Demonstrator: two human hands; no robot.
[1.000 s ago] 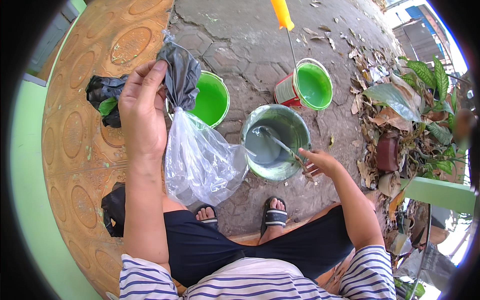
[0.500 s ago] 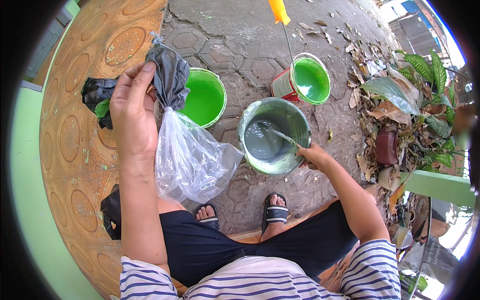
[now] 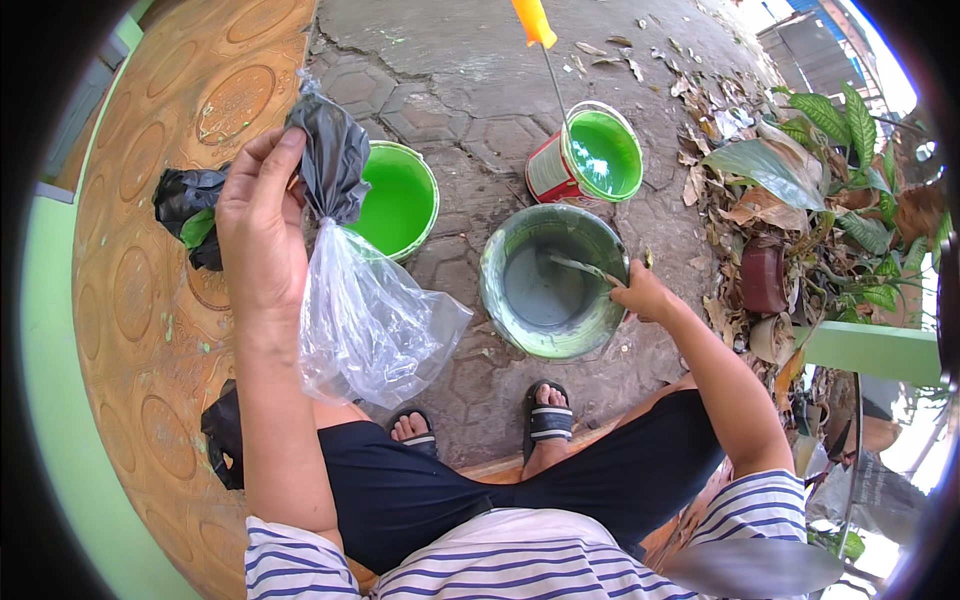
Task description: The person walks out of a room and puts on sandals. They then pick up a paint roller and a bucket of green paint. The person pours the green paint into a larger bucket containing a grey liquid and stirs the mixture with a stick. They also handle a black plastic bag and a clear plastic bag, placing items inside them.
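Note:
My left hand (image 3: 265,220) is raised at the left, thumb and fingers closed on the dark neck of a plastic bag (image 3: 335,150). Below that neck hangs its clear, crumpled part (image 3: 375,320), which looks empty. At centre right my right hand (image 3: 645,290) grips the rim of a grey-green bucket (image 3: 555,345), together with the end of a paint-smeared stirring stick (image 3: 590,268). Grey paint (image 3: 545,290) lies in the bucket, which leans a little. Behind the clear plastic stands a bucket of bright green paint (image 3: 395,205), partly covered by it.
A red and white paint can (image 3: 553,172) with green paint holds a yellow-handled roller (image 3: 535,22) farther back. Black plastic (image 3: 188,195) lies on orange tiles (image 3: 130,300) at the left. Potted plants (image 3: 770,185) and dry leaves line the right. My sandalled feet (image 3: 548,420) are in front.
The grey-green bucket has shifted slightly right and tilted, with my right hand at its rim moving along. The stirring stick's angle differs. My left hand keeps hold of the plastic bag.

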